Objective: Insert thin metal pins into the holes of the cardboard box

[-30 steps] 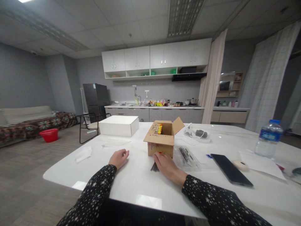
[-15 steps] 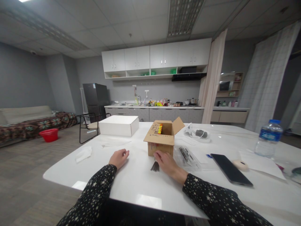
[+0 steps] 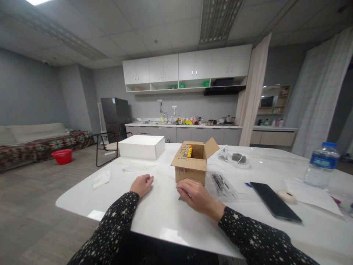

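Observation:
Palm down in front of an open cardboard box (image 3: 191, 174), my right hand (image 3: 194, 195) has its fingers bent together over a small bunch of thin dark metal pieces (image 3: 181, 198). Only the ends of that bunch show beneath the fingers, so how firmly they are gripped is hidden. My left hand (image 3: 141, 184) rests on the white table, fingers curled in and nothing visible in them. A clear plastic case (image 3: 222, 186) with several slim metal pieces lies just right of the box.
A white box (image 3: 142, 147) stands behind my left hand, and a crumpled tissue (image 3: 101, 179) lies at left. To the right are a white device with a cord (image 3: 234, 159), a black phone (image 3: 275, 201), a round beige object (image 3: 286, 196) and a water bottle (image 3: 321, 165).
My right hand has shifted slightly down and flattened over the bunch of metal pieces, which now shows less. My left hand stays in place. The whole view has turned slightly left.

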Motion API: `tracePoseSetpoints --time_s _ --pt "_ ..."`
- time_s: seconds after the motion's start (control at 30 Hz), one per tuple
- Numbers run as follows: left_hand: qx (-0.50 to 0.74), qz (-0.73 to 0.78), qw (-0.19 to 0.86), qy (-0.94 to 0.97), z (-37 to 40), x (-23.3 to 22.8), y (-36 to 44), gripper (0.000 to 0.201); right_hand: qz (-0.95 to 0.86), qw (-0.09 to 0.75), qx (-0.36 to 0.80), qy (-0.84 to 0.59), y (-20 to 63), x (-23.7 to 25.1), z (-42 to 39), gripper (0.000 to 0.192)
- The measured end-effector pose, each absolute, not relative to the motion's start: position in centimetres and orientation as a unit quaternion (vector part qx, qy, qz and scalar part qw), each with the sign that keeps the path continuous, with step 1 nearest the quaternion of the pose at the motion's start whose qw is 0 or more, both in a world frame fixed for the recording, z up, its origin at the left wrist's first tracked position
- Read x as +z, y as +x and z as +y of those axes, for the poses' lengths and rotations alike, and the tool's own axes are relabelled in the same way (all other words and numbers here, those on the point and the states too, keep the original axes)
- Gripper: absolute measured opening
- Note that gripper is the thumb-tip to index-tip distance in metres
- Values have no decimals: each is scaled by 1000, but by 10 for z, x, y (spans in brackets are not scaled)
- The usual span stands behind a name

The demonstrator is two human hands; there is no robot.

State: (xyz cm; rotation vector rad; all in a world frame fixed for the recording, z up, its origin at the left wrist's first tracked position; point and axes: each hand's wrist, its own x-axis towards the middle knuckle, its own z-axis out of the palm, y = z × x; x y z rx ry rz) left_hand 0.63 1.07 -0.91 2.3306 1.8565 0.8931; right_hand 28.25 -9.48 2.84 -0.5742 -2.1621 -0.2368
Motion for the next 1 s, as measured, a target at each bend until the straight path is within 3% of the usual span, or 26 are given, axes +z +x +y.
tracePoseSetpoints --time_s 0.13,0.3,0.63,1.0 --pt "279 600 17 749 12 -10 4 38 -859 457 -110 -204 283 47 -103 15" --pt "276 607 16 745 12 -11 1 38 -827 523 -50 -200 282 70 -112 15" --pt "265 606 8 750 13 -10 8 38 -761 558 77 -323 307 141 -82 30" --pt "269 605 16 749 12 -9 14 37 -744 531 123 -386 327 127 -25 33"
